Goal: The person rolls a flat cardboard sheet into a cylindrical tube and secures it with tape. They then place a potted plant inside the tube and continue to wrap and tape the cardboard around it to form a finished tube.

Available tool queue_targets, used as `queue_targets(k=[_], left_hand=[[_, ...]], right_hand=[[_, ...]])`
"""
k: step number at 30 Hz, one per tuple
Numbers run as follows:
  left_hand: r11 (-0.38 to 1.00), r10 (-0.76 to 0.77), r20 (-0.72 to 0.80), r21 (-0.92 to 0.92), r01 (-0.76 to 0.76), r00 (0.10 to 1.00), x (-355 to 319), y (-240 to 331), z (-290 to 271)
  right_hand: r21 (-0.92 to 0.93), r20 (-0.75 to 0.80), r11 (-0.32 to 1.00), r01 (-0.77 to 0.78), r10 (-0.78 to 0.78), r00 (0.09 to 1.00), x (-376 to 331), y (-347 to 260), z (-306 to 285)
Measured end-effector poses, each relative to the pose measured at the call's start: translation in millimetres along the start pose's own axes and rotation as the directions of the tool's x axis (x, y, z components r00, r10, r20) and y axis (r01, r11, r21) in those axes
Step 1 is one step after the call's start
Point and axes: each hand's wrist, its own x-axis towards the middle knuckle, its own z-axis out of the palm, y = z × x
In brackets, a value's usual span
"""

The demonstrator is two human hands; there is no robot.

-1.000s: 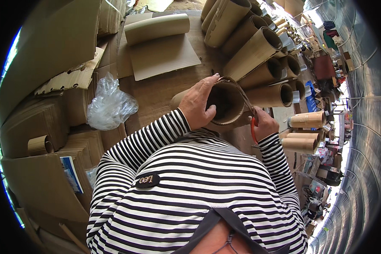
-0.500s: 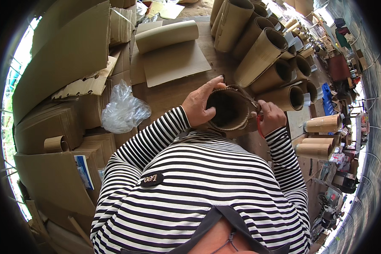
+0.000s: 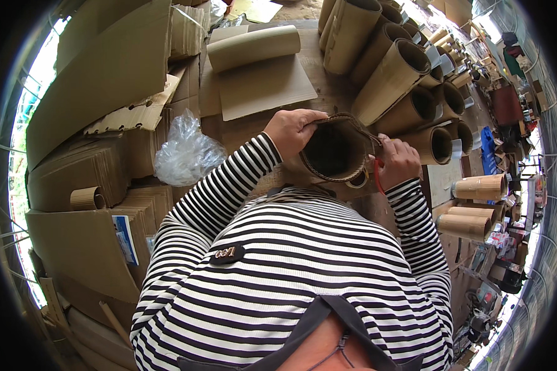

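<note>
In front of my chest stands a brown corrugated cardboard tube (image 3: 335, 148), its round mouth facing up and its inside dark. My left hand (image 3: 293, 131) is closed on the far left of the rim, thumb and fingers pinching the wall. On the other side, my right hand (image 3: 397, 159) has its fingers curled at the right edge, where the cardboard overlaps in a raised flap. A curved red strip (image 3: 378, 176) shows along the right wrist; whether it is a band or a handle I cannot tell. The tube's lower part is hidden.
Beyond lies a partly rolled cardboard sheet (image 3: 266, 86). Several cardboard tubes (image 3: 393, 74) lean together at the far right, with shorter rolls (image 3: 479, 187) nearer. A clear plastic bag (image 3: 189, 151) sits left, beside stacked flat cardboard (image 3: 80, 173).
The left hand has gone from spread fingers at the rim to a pinch on its far edge. The right hand stays at the right edge. The view has shifted slightly.
</note>
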Motion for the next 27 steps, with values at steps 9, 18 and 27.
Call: queue_targets(k=[9,18,27], left_hand=[[0.976,-0.218,-0.011,-0.018,0.218,0.976,22,5,-11],[0.994,-0.104,0.157,-0.018,0.108,0.982,30,-1,-19],[0.943,-0.167,0.114,0.309,0.125,0.979,6,16,-13]], right_hand=[[-0.061,0.064,0.994,0.087,-0.083,0.994,11,17,2],[-0.022,0.032,0.99,0.138,-0.137,0.99,29,9,-2],[-0.018,0.059,0.998,0.068,-0.067,0.996,15,8,0]])
